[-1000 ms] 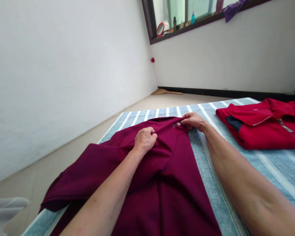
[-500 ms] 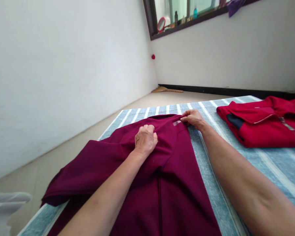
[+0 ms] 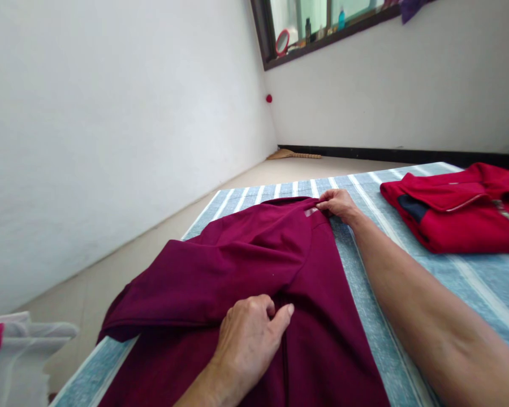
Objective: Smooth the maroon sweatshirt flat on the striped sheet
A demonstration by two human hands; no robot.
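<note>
maroon shirt point(image 3: 254, 265): soft, light, drapes and creases; likely slides easily on striped sheet point(image 3: 470, 282)
right hand point(image 3: 339, 204): pinching the collar edge
left hand point(image 3: 250, 339): lying flat, fingers loose, gripping nothing
hold points: collar, shoulder seams

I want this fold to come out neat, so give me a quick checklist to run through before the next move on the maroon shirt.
1. Right hand pinches the maroon shirt at its far corner: ok.
2. Left hand rests on the shirt's near fold: ok.
3. Shirt fully on the striped cloth: not ok, the left part hangs off the edge.
4. Fabric flat: not ok, creases run across the middle.
5. Folded red shirt lies apart: ok.
</note>
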